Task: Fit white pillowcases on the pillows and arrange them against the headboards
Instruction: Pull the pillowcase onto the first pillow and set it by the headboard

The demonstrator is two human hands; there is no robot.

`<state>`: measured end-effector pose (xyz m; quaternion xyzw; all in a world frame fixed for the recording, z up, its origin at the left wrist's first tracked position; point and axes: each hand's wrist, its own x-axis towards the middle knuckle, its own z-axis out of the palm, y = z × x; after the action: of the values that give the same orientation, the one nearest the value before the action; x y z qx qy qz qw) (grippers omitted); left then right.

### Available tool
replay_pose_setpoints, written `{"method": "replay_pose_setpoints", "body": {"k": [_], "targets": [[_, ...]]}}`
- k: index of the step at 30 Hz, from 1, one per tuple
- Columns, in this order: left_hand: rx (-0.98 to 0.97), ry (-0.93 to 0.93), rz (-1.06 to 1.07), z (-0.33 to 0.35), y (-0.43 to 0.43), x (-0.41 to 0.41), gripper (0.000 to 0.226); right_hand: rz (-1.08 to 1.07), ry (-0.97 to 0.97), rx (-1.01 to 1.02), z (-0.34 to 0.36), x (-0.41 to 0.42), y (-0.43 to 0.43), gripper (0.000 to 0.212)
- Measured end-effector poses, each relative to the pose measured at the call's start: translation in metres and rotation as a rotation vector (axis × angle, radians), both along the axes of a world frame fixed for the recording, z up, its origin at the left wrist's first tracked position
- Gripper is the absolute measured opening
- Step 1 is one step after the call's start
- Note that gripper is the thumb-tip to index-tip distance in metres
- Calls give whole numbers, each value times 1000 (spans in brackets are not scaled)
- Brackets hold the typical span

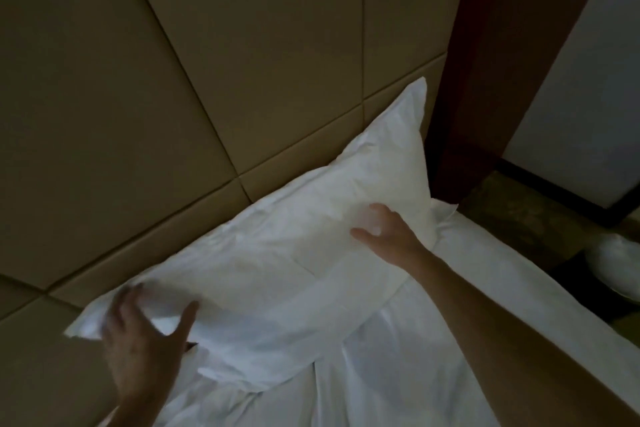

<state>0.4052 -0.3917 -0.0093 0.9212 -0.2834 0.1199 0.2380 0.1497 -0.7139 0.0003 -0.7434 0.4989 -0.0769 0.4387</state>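
Observation:
A pillow in a white pillowcase [284, 253] leans along the tan padded headboard [145, 97], one corner pointing up at the right. My left hand [142, 347] is at the pillow's left end, fingers spread and blurred, touching or just off the cloth. My right hand [384, 229] lies flat with fingers apart on the pillow's right half. Neither hand grips the cloth that I can see.
White bedding [398, 357] covers the bed below the pillow. A dark wood post [485, 80] stands right of the headboard, with a pale wall beyond. A white rounded object [620, 263] sits on the dark floor at the far right.

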Motion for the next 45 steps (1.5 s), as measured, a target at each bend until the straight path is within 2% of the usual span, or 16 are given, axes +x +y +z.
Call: {"method": "replay_pose_setpoints", "body": {"k": [2,4,6,8,12,15,17,19,22,25,27,34,36,40,42,45], "targets": [[-81,219,132,-16,16,4,102,-110,-121,144,1,26,12,114],[-213,555,109,-26,21,3,77,-144,-106,228,-5,53,28,131],[-380,858,62,-29,16,-2,58,-203,-48,189,-17,69,39,133],[-435,956,-24,-37,11,0,57,-335,-56,81,-31,77,46,129],[-507,969,-176,-56,-5,8,82,-742,6,-26,-61,74,51,117],[-558,947,-216,-79,-7,7,88,-997,8,222,-100,48,59,128],[-556,963,-190,-98,-7,2,106,-1086,-126,467,-127,32,69,138],[-556,954,-157,-116,-7,-1,121,-1026,-405,652,-147,22,74,132],[-557,1026,-120,-133,-15,-1,102,-978,-683,731,-157,21,63,100],[-601,1045,-176,-131,-33,-13,72,-1068,-720,551,-144,24,52,42],[-619,954,-255,-130,-49,-23,64,-1115,-693,450,-140,25,51,26],[-554,943,-227,-160,-95,-29,62,-1233,-766,242,-122,18,60,20],[-552,829,-287,-159,-98,-41,67,-1251,-861,179,-116,11,67,23],[-626,660,-403,-125,-120,-64,47,-1174,-922,58,-107,-5,43,19],[-658,659,-432,-118,-132,-64,54,-1088,-770,120,-110,-14,24,17],[-691,593,-342,-123,-131,-52,57,-813,-589,409,-118,-16,2,13]]}}
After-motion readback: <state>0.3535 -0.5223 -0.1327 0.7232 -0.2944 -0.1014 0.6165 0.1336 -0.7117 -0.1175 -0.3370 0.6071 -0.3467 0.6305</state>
